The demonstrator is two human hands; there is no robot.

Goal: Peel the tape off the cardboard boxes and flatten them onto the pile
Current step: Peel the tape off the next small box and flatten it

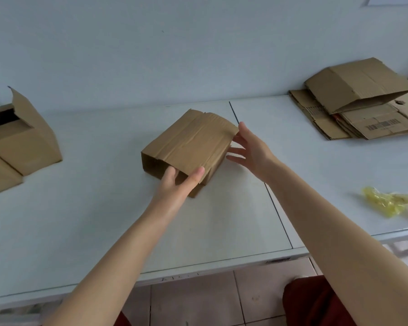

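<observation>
Fingers of the left hand pinch the near flap of a small brown cardboard box at the middle of the white table. Right hand, fingers spread, touches the box's far right corner. Flattened brown cardboard pile lies far right; crumpled yellow tape near right; an open brown cardboard box far left.

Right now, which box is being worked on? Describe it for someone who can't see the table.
On the white table, look to the middle, between the open boxes at left and the flattened pile at right. The box lies there with the left hand gripping its near edge; it alone is touched by hands.
</observation>
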